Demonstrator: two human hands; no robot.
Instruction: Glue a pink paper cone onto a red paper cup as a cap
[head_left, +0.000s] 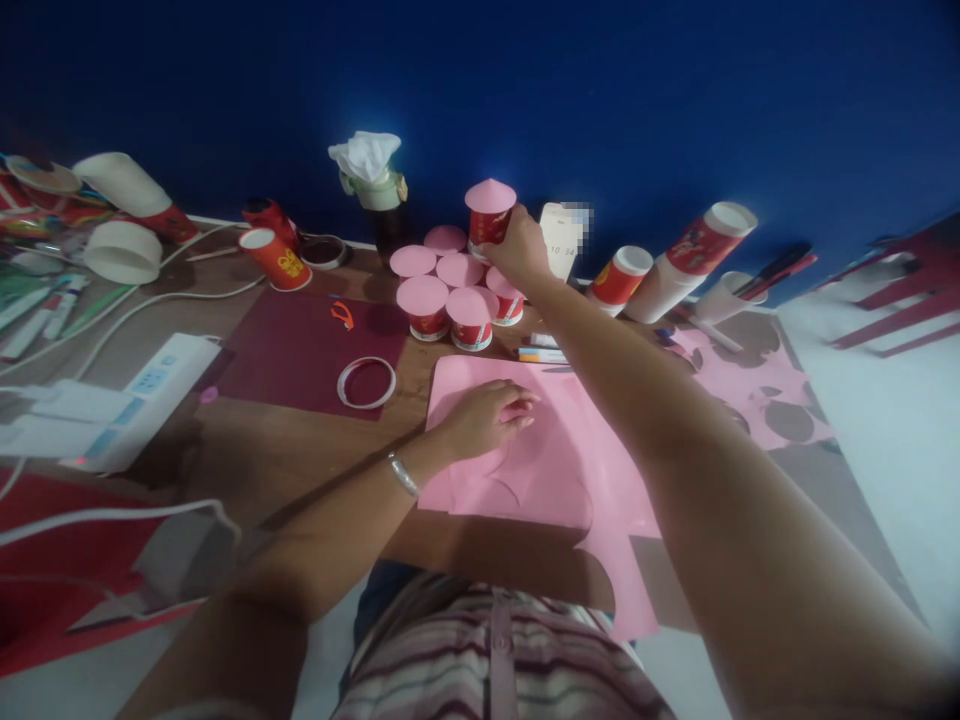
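My right hand [523, 245] reaches to the back of the table and is closed round a red paper cup [486, 232]. That cup wears a pink paper cone [490, 194]. Whether its base rests on the cups below is hidden. In front of it stand several more red cups [427, 327], topped with pink paper discs or shallow cones [421, 294]. My left hand [484, 418] hovers over or rests on pink paper sheets [551, 485], its fingers loosely bent and apart, holding nothing. A cut strip of pink paper [626, 580] hangs past the table's front edge.
Left of the cups lie a maroon sheet [259, 350], a tape roll [366, 383] and orange-handled scissors or cutter [343, 315]. A power strip [161, 395] with cables sits further left. Markers [541, 355], a phone [559, 240], leaning cups [622, 278] and pink offcuts [750, 375] are rightward.
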